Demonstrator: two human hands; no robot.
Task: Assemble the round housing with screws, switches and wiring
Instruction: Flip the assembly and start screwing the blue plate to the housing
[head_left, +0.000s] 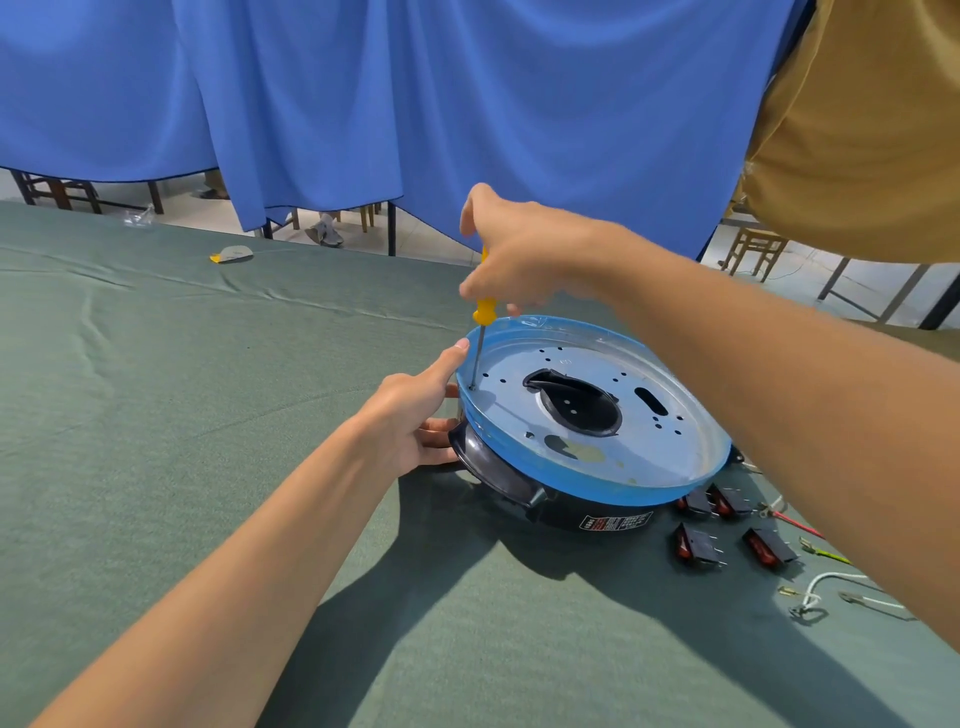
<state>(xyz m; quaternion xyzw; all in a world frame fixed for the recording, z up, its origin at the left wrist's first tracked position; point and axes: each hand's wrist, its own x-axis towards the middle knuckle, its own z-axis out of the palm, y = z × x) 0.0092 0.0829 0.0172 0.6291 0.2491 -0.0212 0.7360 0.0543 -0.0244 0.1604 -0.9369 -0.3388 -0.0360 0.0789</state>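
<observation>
The round housing (670, 467) lies upside down on the table, a black body with a blue-rimmed metal plate on top. My right hand (511, 249) grips a yellow-handled screwdriver (484, 312), held upright with its tip in a hole near the plate's left edge. My left hand (415, 415) steadies the housing from the left: the index finger lies along the blue rim and the other fingers curl round the black side. Several black rocker switches with red faces (698, 543) and loose wires (831, 577) lie to the right of the housing.
A green cloth covers the table (182, 415). A small yellow and grey object (232, 254) lies near the far edge. Blue curtains (467, 104) hang behind, with chair legs beneath. A person in a tan shirt (872, 130) stands at the upper right.
</observation>
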